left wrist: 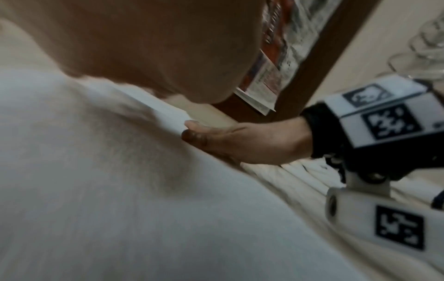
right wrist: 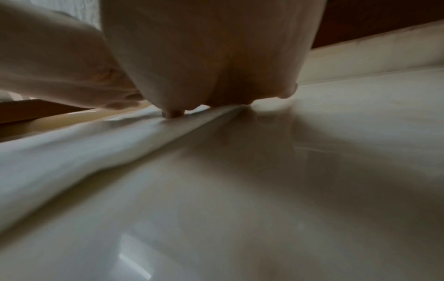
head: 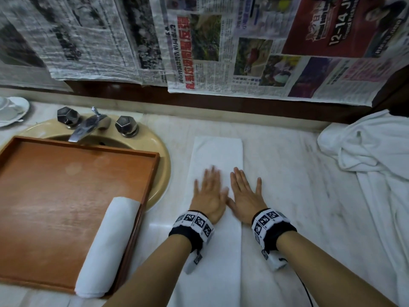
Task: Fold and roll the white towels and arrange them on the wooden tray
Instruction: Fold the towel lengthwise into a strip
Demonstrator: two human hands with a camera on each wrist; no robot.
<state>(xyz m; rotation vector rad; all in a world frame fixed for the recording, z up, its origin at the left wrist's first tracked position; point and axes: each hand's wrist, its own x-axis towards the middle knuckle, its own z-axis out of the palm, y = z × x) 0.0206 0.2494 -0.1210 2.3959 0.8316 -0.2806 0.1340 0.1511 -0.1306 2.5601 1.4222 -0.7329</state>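
White towel folded long and narrow (smooth), left hand, right hand pressing flat.

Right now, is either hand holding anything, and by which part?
Nothing is held. The left hand and right hand lie flat, fingers straight, pressing the middle of the folded towel.

One rolled towel, one flat folded towel, one tray, perhaps two loose towels.

Left of the hands, a beige sink holds a metal faucet; beyond them newspapers cover the wall; a white saucer sits far left.
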